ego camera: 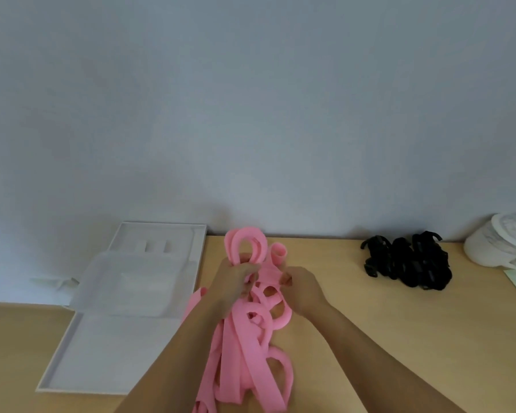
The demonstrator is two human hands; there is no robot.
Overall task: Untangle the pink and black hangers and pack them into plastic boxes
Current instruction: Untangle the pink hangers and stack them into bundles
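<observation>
You're gripping the pink hangers [245, 353] w/ both hands at table [414, 317] centre. L hand [234, 278] is curling round the bunched hooks at the far end. R hand [303, 289] is pinching one pink strand just beside it. So both are clamping pink, neither free.

The bundle's long axis is running away from you: hooks up toward the wall, bodies trailing back btwn yr forearms to the near edge, loops crossing below both grips.

My read: you're working one hanger loose. The pull prob needs to be going right/up w/ the R hand while the L is anchoring the hooks, since the snarl is sitting under yr hands.

The box [108, 353] is lying open on the left, right beside the pink pile, nearer yr L hand. A cloudy plastic piece [125, 281] is covering its middle, and I'm seeing no hangers in the uncovered part. Black hangers [408, 263] are sitting well apart on the right, nearer the R hand, not being touched
</observation>
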